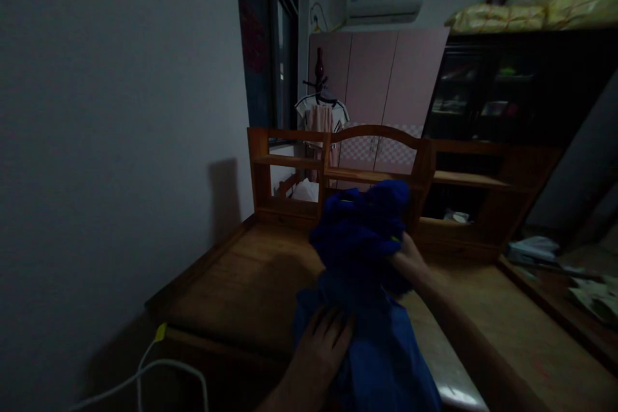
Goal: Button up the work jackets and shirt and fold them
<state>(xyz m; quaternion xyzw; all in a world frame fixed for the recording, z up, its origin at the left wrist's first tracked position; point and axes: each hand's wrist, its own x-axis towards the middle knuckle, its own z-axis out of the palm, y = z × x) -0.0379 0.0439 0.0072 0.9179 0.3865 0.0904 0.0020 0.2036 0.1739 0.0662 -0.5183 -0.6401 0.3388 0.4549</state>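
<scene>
A bunched blue cloth [360, 238] rises over the wooden desk [241, 283] in the middle of the view, its lower part spreading toward me. My right hand [408, 257] grips the upper bundle of the cloth from the right side. My left hand [321, 338] lies on the lower part of the cloth with its fingers spread flat, pressing it down against the desk.
A wooden shelf unit [338, 167] stands at the back of the desk. A white cable [145, 370] hangs off the front left corner. Papers [593, 293] lie at the right. A wall is close on the left; a dark cabinet [502, 90] and pink wardrobe [386, 77] stand behind.
</scene>
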